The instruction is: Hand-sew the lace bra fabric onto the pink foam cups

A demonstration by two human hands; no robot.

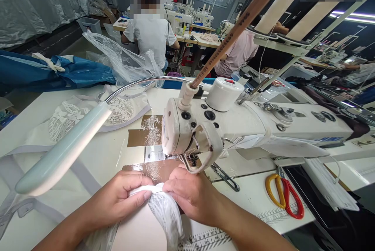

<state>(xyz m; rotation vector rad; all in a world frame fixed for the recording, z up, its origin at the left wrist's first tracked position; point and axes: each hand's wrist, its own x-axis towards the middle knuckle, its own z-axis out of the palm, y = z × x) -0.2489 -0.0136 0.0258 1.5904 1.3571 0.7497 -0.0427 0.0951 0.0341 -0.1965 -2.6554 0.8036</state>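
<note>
- Head view, far left of the frame: a pale lamp [63, 149] on a gooseneck slants across the table [117, 153], and a lace stack [70, 120] lies behind it.
- Lower centre-left: the left hand [117, 200] has its fingers curled shut, pinching the left end of a white lace piece [165, 210] against the thumb.
- Lower centre: the lace piece sits bunched between the two hands, on brown tape [146, 129] just in front of the needle [191, 161]. Its tail hangs toward the bottom edge over a printed ruler [211, 239].
- Just right of it: the right hand [191, 194] is closed too, knuckles up and fingertips tucked down onto the folded edge. Whether it grips or only presses, I cannot tell.
- Centre to right: the machine [234, 126] head stands over the hands, and no cloth shows under the foot.
- Lower right: scissors [284, 194] with red and yellow handles lie untouched, well apart from the hands.
- Judgement: the step looks like folding and lining up the edge before stitching. The next move calls for sliding that edge flat under the foot, fold held firm, fingertips clear of the needle.
</note>
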